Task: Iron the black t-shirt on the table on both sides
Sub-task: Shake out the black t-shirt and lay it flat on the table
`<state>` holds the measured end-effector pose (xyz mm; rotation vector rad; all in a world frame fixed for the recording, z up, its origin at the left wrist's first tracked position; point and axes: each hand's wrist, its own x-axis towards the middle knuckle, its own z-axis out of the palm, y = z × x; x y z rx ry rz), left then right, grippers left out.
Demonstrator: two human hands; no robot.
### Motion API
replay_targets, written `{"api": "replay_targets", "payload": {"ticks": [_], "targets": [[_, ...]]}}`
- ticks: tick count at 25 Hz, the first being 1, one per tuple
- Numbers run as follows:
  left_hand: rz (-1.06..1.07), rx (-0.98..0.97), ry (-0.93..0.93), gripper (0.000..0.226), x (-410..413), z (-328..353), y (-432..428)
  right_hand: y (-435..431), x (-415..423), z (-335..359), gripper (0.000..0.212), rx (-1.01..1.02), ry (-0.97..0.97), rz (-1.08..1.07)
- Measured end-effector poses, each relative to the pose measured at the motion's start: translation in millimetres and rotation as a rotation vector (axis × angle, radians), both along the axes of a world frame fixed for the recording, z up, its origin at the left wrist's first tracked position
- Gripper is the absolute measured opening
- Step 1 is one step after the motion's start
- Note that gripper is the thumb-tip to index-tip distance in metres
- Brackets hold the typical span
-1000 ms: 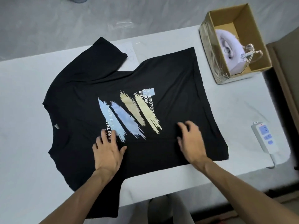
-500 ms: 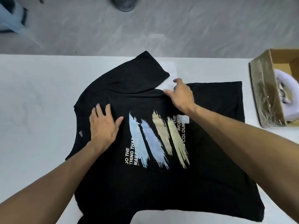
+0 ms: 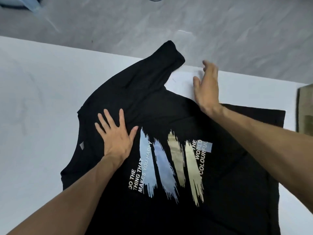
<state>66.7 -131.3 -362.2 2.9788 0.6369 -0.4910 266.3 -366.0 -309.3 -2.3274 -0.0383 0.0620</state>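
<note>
While the left hand [image 3: 115, 141] presses flat, fingers spread, on the black t-shirt [image 3: 169, 209], the right hand [image 3: 205, 89] lies open beyond its sleeve [image 3: 162, 65].

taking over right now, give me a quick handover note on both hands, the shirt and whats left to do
Left hand: open, flat on the black t-shirt beside the print.
Right hand: open, fingers spread, over a white sheet by the far sleeve; holds nothing.
Shirt: print side up on the white table, far sleeve rumpled. A cardboard box shows at the right edge; no iron in view.
Done: shirt laid out, mostly flat.
Left: probably smooth the sleeve, fetch the iron, iron this side, flip, iron the other.
</note>
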Motion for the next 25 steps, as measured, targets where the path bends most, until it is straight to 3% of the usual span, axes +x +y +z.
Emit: {"api": "replay_targets", "payload": {"ticks": [2, 5, 6, 8, 12, 16, 21, 25], "targets": [[-0.010, -0.013, -0.030, 0.081, 0.9, 5.6, -0.8, -47.9, -59.2, -10.3, 0.048, -0.303, -0.095, 0.182], [-0.347, -0.002, -0.113, 0.070, 12.2, 5.9, -7.5, -108.1, -118.2, -33.6, 0.058, -0.632, -0.043, 0.439], [-0.429, -0.002, -0.103, 0.071, 19.0, 4.3, -9.2, -121.5, -122.8, -42.7, 0.063, -0.698, -0.003, 0.424], [-0.391, 0.017, -0.047, 0.075, 28.9, -1.0, -11.3, -141.7, -120.2, -52.1, 0.067, -0.769, 0.062, 0.258], [-0.250, 0.036, 0.052, 0.083, 32.4, 9.3, -19.5, -183.2, -131.7, -47.2, 0.067, -0.758, 0.170, 0.020], [-0.462, -0.001, -0.066, 0.074, 57.2, 24.9, -52.4, -185.9, -139.3, -34.5, 0.060, -0.740, 0.085, 0.001], [-0.466, 0.046, 0.162, 0.083, 90.8, 19.2, -93.3, -215.1, -153.0, -38.0, 0.060, -0.719, 0.135, 0.020], [-0.415, -0.059, -0.007, 0.073, 29.3, 36.6, -89.8, -216.6, -223.8, -10.6, 0.056, -0.583, 0.126, 0.007]]}}
